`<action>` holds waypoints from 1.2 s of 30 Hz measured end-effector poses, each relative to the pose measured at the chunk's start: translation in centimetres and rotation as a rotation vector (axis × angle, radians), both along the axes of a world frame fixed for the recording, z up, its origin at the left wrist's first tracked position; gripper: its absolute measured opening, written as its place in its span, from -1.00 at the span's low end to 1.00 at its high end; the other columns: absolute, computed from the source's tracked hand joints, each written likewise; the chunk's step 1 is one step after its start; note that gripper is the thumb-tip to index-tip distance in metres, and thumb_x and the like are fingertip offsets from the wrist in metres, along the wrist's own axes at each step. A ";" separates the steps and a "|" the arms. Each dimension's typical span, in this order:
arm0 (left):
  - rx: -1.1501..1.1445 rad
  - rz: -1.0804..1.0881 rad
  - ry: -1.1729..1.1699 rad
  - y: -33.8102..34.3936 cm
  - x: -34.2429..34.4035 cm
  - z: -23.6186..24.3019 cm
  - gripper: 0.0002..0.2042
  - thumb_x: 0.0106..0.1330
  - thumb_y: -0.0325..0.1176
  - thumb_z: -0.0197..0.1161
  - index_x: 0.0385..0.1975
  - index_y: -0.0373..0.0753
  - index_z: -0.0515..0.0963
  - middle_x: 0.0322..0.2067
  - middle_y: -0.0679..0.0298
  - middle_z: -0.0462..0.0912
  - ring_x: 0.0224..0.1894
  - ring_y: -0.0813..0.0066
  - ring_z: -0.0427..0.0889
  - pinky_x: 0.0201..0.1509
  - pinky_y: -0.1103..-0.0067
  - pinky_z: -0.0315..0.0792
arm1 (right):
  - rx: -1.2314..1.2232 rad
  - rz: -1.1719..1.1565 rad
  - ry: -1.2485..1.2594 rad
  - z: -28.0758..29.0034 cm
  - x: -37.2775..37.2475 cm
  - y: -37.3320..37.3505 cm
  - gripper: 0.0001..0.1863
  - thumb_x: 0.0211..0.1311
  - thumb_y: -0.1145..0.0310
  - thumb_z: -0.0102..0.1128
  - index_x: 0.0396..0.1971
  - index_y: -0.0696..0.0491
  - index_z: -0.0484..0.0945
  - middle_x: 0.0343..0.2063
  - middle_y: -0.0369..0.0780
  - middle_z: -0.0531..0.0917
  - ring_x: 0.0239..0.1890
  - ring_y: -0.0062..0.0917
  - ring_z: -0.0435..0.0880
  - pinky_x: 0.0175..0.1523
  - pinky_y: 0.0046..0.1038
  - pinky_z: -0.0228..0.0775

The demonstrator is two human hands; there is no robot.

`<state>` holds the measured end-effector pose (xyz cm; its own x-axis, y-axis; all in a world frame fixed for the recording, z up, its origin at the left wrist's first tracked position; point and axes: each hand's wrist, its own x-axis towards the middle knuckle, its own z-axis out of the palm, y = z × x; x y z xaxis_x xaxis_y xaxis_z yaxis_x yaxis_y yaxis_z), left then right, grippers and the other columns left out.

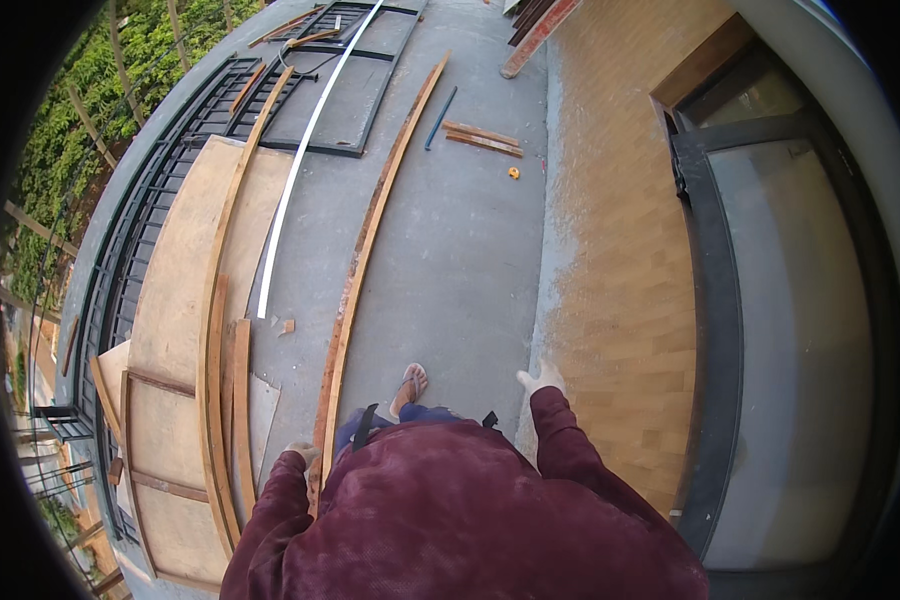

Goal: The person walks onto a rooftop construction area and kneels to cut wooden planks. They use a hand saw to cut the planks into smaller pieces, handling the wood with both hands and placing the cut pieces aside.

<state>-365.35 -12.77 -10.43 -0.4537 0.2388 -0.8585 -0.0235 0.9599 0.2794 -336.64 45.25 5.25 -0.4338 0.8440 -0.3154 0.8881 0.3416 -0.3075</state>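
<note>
A long wooden beam [370, 225], reddish brown along one side and pale along the other, runs from beside my left thigh far up the grey floor. My left hand [301, 453], in a pale glove, is closed at the beam's left edge near its close end; part of its fingers is hidden. Out to the right, my right hand [542, 379] wears a whitish glove. Its fingers are apart with nothing in them, close to the tan tiled wall. My sandalled foot [410, 385] stands on the floor just right of the beam.
Plywood sheets [185, 235], more timber [218, 300] and a white strip [315, 130] lie to the left by a dark metal railing [130, 260]. Ahead are a blue rod [440, 118], short wood pieces [483, 139] and a small orange object [514, 173]. A dark-framed window [800, 330] stands right.
</note>
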 end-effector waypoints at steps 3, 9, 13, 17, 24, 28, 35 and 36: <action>0.110 0.187 -0.028 5.2 -2.1 -1.1 -0.55 0.31 0.01 0.36 -0.03 -0.24 0.77 -0.19 0.04 0.83 -0.09 0.22 0.80 0.10 0.34 0.58 | 0.236 -0.005 0.023 5.5 -7.4 11.5 -0.13 0.09 -0.02 0.51 0.37 0.09 0.49 0.42 0.06 0.45 0.51 -0.10 0.33 0.59 -0.15 0.15; 0.366 0.415 -0.010 20.8 -9.5 -2.2 -0.66 0.33 -0.12 0.35 -0.20 -0.31 0.77 -0.41 0.27 0.75 -0.31 0.47 0.70 -0.16 0.45 0.57 | 0.576 -0.031 0.002 14.3 -17.0 30.4 -0.19 0.13 -0.01 0.45 0.40 -0.06 0.48 0.45 -0.06 0.42 0.51 -0.13 0.31 0.54 -0.10 0.23; 0.410 0.302 0.001 28.4 -16.7 -3.5 -0.64 0.34 -0.12 0.32 -0.13 -0.32 0.77 -0.38 0.25 0.78 -0.29 0.46 0.72 -0.15 0.45 0.57 | 0.717 -0.231 -0.076 18.7 -20.9 38.9 -0.19 0.14 0.03 0.44 0.42 -0.08 0.45 0.48 -0.12 0.39 0.53 -0.16 0.27 0.52 -0.01 0.23; 0.287 0.314 -0.010 34.0 -25.5 -6.4 -0.62 0.38 -0.09 0.32 -0.10 -0.31 0.74 -0.39 0.32 0.72 -0.43 0.52 0.64 -0.39 0.49 0.50 | 0.769 -0.438 -0.293 22.3 -22.6 44.7 -0.17 0.16 0.07 0.44 0.46 -0.10 0.41 0.50 -0.17 0.36 0.54 -0.20 0.26 0.49 0.02 0.25; 0.308 0.060 0.199 44.3 -41.1 -1.2 -0.53 0.34 0.01 0.27 0.00 -0.26 0.75 -0.17 0.08 0.84 -0.09 0.26 0.80 0.07 0.34 0.60 | 0.793 -0.488 -0.321 24.4 -23.1 50.7 -0.14 0.14 0.34 0.48 0.49 -0.09 0.35 0.39 -0.09 0.51 0.41 -0.14 0.50 0.42 -0.17 0.44; 0.552 0.310 0.372 49.4 -45.3 3.9 -0.60 0.39 -0.06 0.30 -0.05 -0.30 0.74 -0.33 0.19 0.79 -0.24 0.41 0.74 -0.06 0.41 0.58 | 0.652 -0.615 -0.357 23.7 -21.6 53.4 -0.22 0.34 0.44 0.14 0.56 -0.26 0.25 0.48 -0.17 0.44 0.46 -0.18 0.47 0.52 -0.15 0.29; 0.343 0.302 0.195 49.2 -40.3 3.8 -0.57 0.39 -0.03 0.29 -0.02 -0.30 0.74 -0.34 0.21 0.78 -0.30 0.46 0.70 -0.14 0.45 0.56 | 0.554 -0.806 -0.384 16.5 -13.3 63.5 -0.21 0.40 0.37 0.03 0.61 -0.39 0.11 0.60 -0.20 0.24 0.59 -0.17 0.26 0.61 -0.13 0.09; 0.235 0.273 0.113 48.7 -39.0 3.3 -0.55 0.37 -0.02 0.29 0.01 -0.29 0.74 -0.32 0.20 0.79 -0.28 0.43 0.72 -0.12 0.43 0.57 | 0.582 -0.796 -0.390 15.6 -12.2 64.9 -0.22 0.41 0.35 0.01 0.61 -0.39 0.11 0.60 -0.19 0.24 0.59 -0.17 0.26 0.61 -0.12 0.09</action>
